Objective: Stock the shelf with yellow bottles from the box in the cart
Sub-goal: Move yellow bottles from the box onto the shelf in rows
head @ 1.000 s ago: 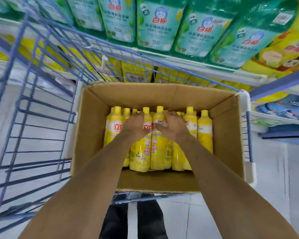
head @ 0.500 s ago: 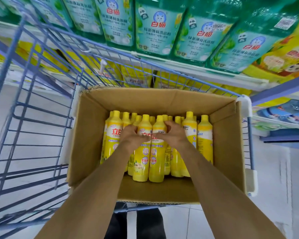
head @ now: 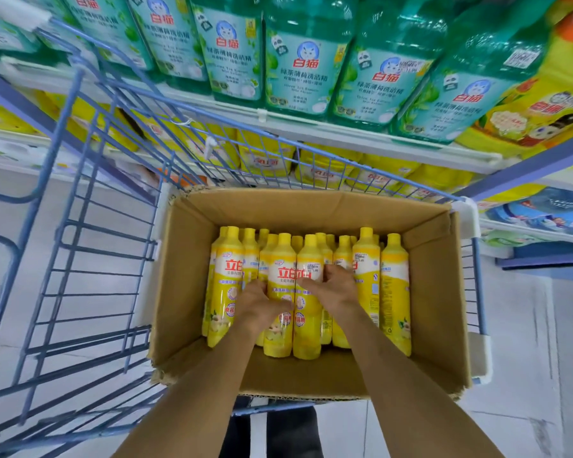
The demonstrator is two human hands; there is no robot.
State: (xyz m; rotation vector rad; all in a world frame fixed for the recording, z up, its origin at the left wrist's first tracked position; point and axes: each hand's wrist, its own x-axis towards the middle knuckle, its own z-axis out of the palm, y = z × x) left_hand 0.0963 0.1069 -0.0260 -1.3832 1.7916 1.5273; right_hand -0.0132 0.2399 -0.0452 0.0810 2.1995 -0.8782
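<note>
Several yellow bottles point(head: 394, 285) with yellow caps stand upright in an open cardboard box point(head: 186, 276) inside the blue wire cart point(head: 90, 206). My left hand point(head: 257, 304) curls round the body of one front bottle point(head: 280, 338), thumb across its label. My right hand point(head: 336, 289) grips the neighbouring front bottle point(head: 308, 338) in the same way. Both bottles stand slightly higher and nearer than the rest. The store shelf point(head: 344, 135) lies just beyond the cart.
Large green detergent bottles point(head: 298, 61) fill the upper shelf. Yellow refill pouches point(head: 265, 160) line the shelf below, behind the cart's wire front. More goods sit on a blue shelf unit point(head: 543, 219) at the right. Grey floor tiles point(head: 526, 325) surround the cart.
Both hands slid from the bottle tops down onto the bodies of two front bottles and closed round them. Those two bottles have come up and toward me. The view tilted up.
</note>
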